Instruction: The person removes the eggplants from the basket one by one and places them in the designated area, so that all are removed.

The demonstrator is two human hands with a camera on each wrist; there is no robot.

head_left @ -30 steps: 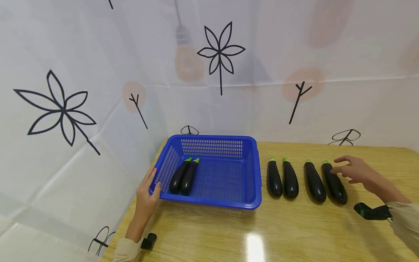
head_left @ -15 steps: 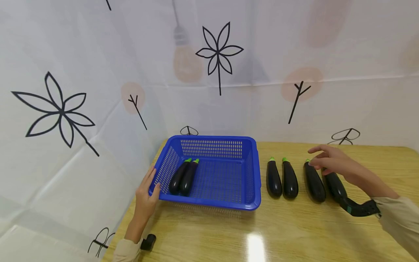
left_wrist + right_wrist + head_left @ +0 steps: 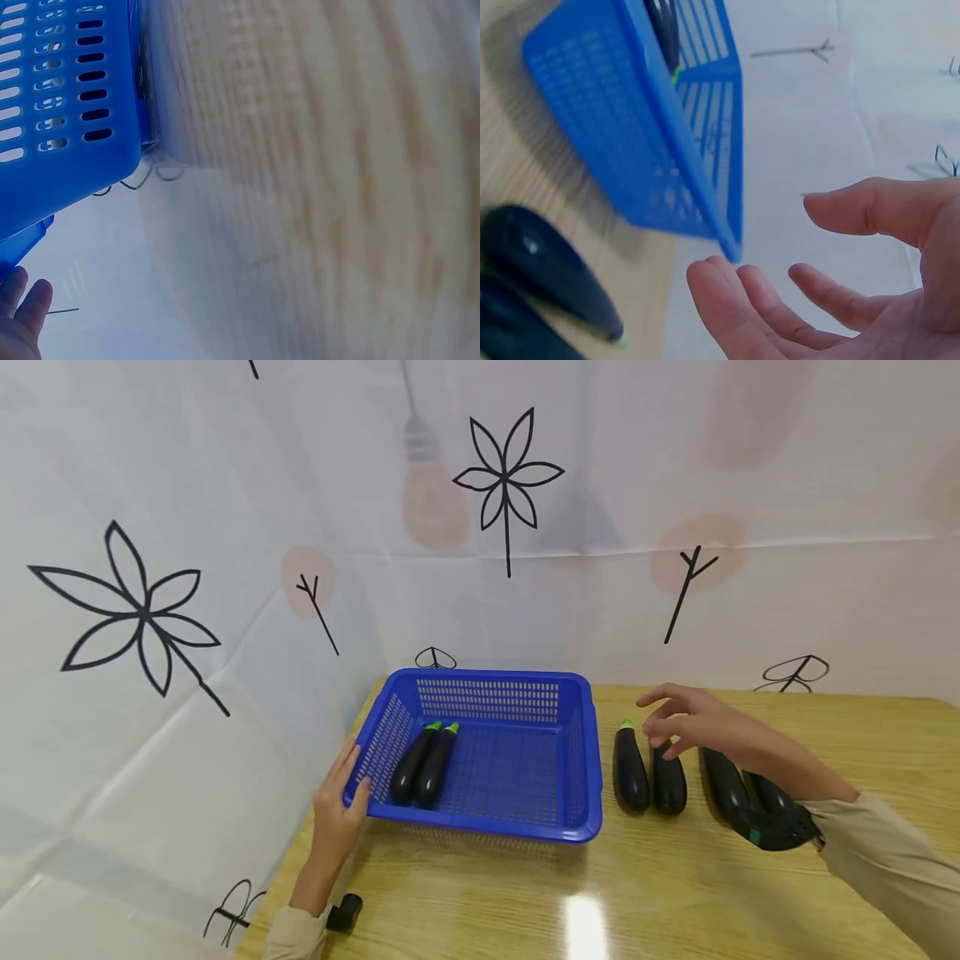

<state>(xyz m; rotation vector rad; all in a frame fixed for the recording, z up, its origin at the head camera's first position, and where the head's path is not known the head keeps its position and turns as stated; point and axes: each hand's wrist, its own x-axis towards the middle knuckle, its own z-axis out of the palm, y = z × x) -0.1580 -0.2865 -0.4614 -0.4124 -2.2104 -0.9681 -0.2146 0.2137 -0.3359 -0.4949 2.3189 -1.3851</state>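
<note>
My left hand touches the left front corner of a blue plastic basket, fingers along the rim. Inside the basket, two dark eggplants lie side by side at the left. Over the row of eggplants to the right of the basket hovers my right hand, its fingers apart and holding nothing. Beneath its fingers is the second eggplant, its top hidden. The first eggplant lies between that one and the basket. In the right wrist view, the thumb and fingers are spread with a gap between them.
Two more eggplants lie farther right, partly covered by the right forearm and its black wrist strap. Everything stands on a wooden table. A white patterned cloth hangs behind and at the left.
My right hand has moved left, from above the rightmost eggplant to above the second one from the basket. The left hand stays at the basket corner.
</note>
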